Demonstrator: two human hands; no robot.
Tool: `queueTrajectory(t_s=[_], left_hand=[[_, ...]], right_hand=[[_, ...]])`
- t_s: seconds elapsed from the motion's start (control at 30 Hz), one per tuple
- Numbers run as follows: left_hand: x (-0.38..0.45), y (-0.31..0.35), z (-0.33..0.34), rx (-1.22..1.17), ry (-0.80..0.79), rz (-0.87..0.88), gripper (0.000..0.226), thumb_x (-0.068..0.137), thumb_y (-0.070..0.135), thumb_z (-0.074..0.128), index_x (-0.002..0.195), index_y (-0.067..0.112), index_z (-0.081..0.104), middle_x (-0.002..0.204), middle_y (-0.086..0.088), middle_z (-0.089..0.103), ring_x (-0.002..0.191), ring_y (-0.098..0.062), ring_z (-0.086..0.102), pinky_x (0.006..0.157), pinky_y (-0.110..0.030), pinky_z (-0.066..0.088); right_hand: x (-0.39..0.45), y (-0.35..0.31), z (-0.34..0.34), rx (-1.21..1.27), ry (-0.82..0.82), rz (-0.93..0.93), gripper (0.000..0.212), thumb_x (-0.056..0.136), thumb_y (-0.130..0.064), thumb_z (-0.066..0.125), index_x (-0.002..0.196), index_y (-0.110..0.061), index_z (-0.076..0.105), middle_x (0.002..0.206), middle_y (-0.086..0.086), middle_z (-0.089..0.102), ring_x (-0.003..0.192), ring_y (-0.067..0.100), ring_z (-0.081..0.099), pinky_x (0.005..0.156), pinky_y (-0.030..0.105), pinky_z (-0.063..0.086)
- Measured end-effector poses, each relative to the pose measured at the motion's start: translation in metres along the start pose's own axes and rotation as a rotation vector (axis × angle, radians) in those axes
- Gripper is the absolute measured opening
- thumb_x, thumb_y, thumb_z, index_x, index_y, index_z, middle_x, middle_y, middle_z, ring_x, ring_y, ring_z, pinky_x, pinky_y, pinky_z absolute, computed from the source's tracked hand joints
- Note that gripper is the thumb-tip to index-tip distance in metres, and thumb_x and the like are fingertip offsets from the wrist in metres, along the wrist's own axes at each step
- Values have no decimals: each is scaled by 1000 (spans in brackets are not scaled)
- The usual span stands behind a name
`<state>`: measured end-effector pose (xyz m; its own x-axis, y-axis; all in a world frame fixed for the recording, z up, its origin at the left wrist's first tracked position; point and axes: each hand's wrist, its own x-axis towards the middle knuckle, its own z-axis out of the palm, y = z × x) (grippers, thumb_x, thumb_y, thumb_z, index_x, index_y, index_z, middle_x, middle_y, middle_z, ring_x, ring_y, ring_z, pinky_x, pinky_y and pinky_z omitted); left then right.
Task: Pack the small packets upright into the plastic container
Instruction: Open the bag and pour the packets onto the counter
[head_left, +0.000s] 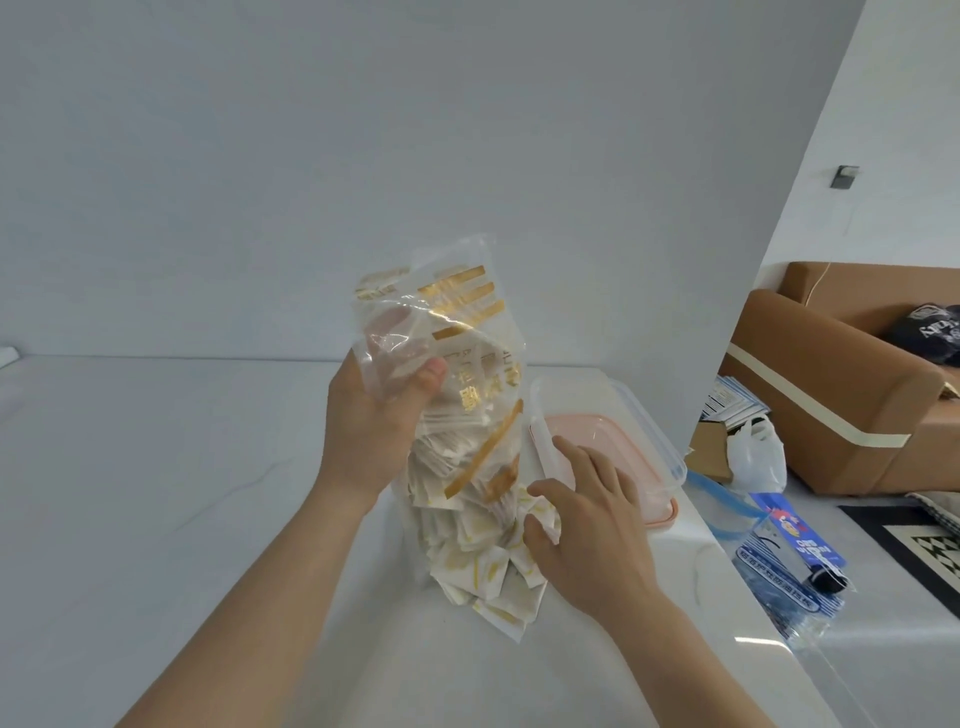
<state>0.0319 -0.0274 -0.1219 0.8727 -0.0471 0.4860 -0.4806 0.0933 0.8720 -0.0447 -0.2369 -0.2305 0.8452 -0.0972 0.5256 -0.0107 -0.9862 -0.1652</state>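
The right hand (582, 525) pinches the clear bag (457, 395) low among its small packets (483, 566) while left-hand fingers (431, 374) grip its top, steadying it beside the empty plastic container (670, 457) on the table (156, 493).

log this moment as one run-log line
left hand grips clear bag upright | right hand pinches small packets | plastic container behind, unfilled

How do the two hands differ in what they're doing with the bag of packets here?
The left hand grips the clear bag high up near its top, thumb curled over the plastic; the right hand is low, fingers on the bag's packet-filled bottom. The left hand is raised off the white table; the right is nearer the plastic container. Both touch the same bag.
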Motion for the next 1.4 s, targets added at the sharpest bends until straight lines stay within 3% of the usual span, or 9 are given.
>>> queueTrajectory(t_s=[0.13,0.2,0.67,0.83,1.1,1.4], left_hand=[[-4,3,3,50,-36,60,47,89,30,76,132,41,59,122,5,74,120,-10,67,100,-46,56],[-8,7,7,57,-61,82,47,87,35,75,131,41,59,124,6,73,122,-11,66,102,-53,54],[-16,33,12,122,-68,213,43,88,35,75,128,36,59,124,8,72,116,-13,69,90,-36,61],[-19,37,14,130,-60,252,44,89,35,74,129,29,59,123,6,72,115,-14,70,91,-36,61],[-28,44,21,111,-31,328,63,85,47,73,136,12,59,121,9,73,115,-13,70,93,-45,60],[-28,50,18,104,-31,368,61,88,41,74,136,9,58,126,5,70,118,-19,69,94,-47,59]], right_hand=[[0,0,-3,-12,-5,11,26,76,-38,76,101,-30,77,148,5,55,135,29,47,104,46,42],[0,-1,-4,-11,-4,14,27,77,-38,75,102,-30,77,148,4,55,135,28,47,104,46,42],[0,-2,-6,-19,-27,41,31,77,-40,75,106,-31,76,148,4,54,135,29,48,105,49,42],[1,-3,-7,-10,-21,49,30,77,-41,74,106,-32,76,149,3,54,135,29,48,107,48,40],[1,-2,-8,14,32,46,31,76,-40,71,105,-30,76,145,3,56,133,29,48,104,49,42],[2,-4,-11,14,31,70,28,78,-39,74,105,-31,76,144,-1,55,133,26,46,106,46,39]])
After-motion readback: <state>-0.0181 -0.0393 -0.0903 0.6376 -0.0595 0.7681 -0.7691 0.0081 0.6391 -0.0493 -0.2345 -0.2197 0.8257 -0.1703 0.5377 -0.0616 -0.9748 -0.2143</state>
